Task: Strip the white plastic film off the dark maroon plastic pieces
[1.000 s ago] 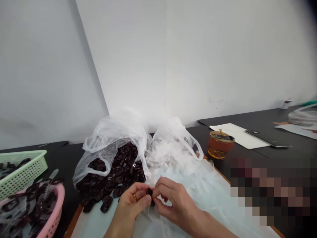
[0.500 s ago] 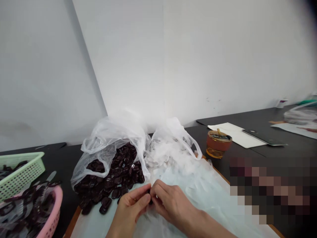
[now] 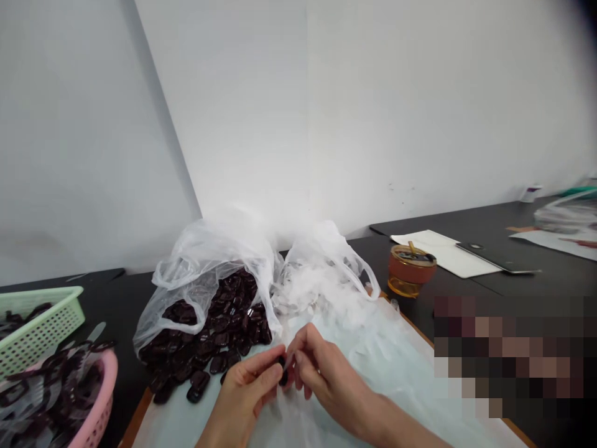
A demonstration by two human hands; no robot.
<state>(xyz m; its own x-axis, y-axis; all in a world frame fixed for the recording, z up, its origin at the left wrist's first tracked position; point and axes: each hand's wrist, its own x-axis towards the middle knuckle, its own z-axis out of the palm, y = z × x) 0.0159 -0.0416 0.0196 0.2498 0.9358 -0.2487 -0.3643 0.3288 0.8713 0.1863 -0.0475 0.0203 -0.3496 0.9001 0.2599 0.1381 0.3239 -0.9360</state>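
Note:
My left hand point(image 3: 254, 382) pinches a small, glossy dark piece point(image 3: 283, 374) between thumb and fingers. Right beside it, my right hand point(image 3: 321, 367) has thumb and forefinger closed on a thin translucent strip point(image 3: 288, 363) at the dark piece's edge. Whether the strip is joined to the piece I cannot tell. Just beyond my left hand, a heap of similar dark reddish-brown pieces point(image 3: 205, 342) spills from a translucent plastic bag point(image 3: 180, 270). One dark piece point(image 3: 198, 386) lies near the heap's front edge.
A pink basket point(image 3: 109, 386) of dark pieces and clear strips stands at left, before a green basket point(image 3: 56, 317). A second white bag point(image 3: 326, 242) holds clear scraps. An amber bowl point(image 3: 411, 270), white paper point(image 3: 448, 252) and a dark phone-like slab point(image 3: 494, 258) lie right.
My right hand has drawn slightly up and away from my left, showing more of the dark piece and the translucent strip between them. My left hand stays nearly still.

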